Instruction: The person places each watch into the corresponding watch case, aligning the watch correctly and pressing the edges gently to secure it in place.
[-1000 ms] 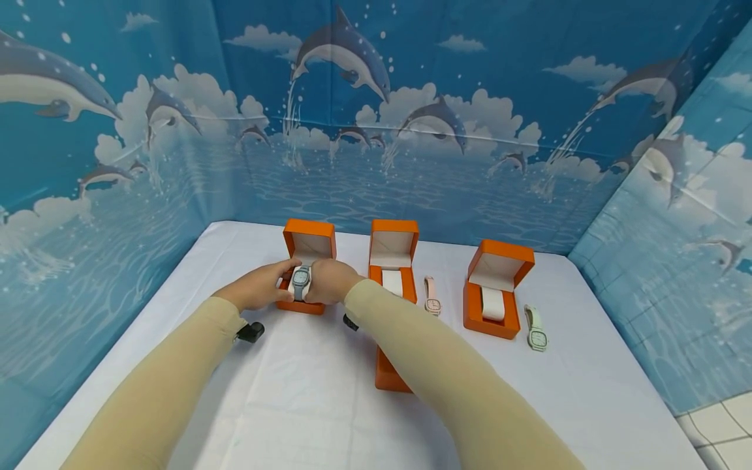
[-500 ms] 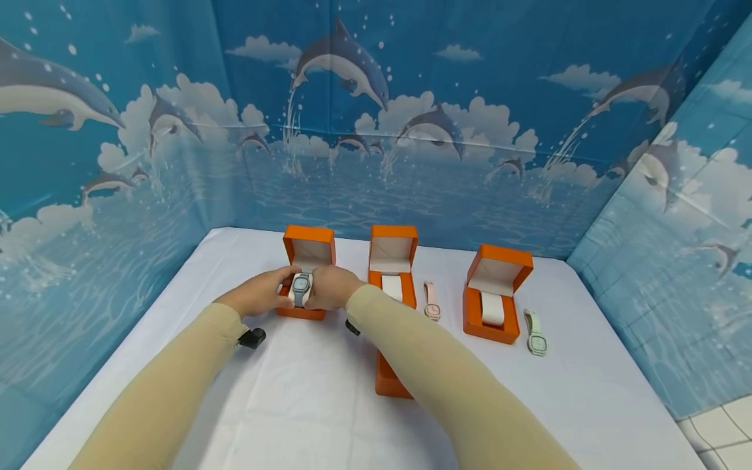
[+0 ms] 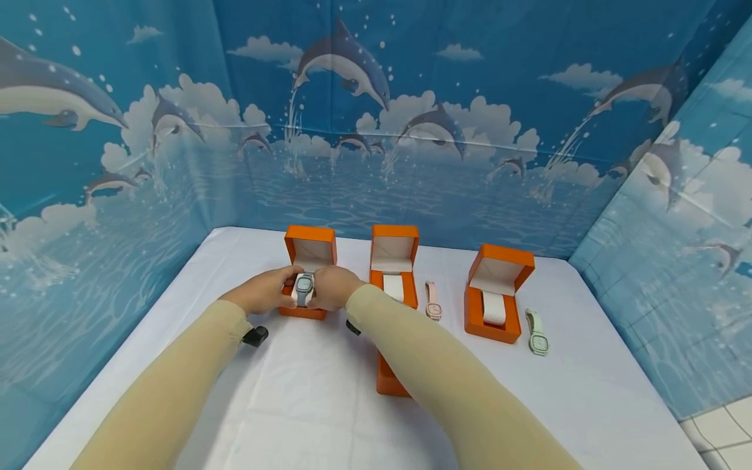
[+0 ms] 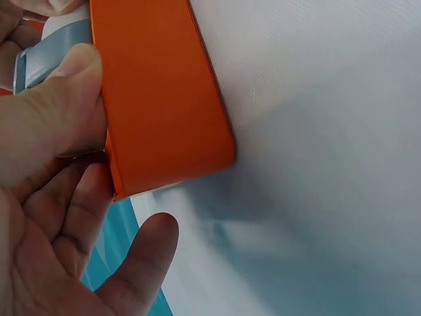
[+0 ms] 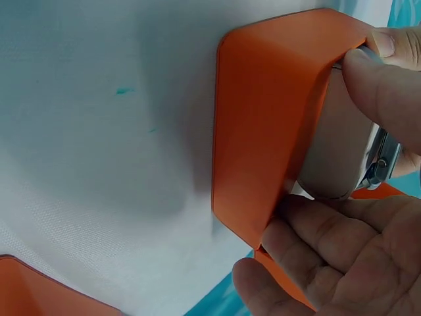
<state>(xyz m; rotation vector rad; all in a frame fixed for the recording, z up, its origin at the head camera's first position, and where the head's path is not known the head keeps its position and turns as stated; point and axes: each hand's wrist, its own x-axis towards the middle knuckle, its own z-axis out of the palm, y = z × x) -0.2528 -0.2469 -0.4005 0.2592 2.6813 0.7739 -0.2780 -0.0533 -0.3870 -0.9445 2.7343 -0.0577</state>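
A grey wristwatch is wrapped round a pale cushion at the opening of the leftmost orange watch box, whose lid is up. My left hand grips the watch and cushion from the left, its thumb on the grey strap. From the right, my right hand holds them too, with its thumb over the strap's lower end and its fingers along the cushion's side. In the wrist views the cushion sits partly within the box; its far side is hidden.
Two more orange boxes stand open with white cushions, one at the middle and one at the right. A pink watch and a green watch lie beside them. My right sleeve partly covers another orange piece.
The head view has tipped slightly, so everything sits a little lower in it. Both hands stay at the left box, with the watch turned only slightly between them.
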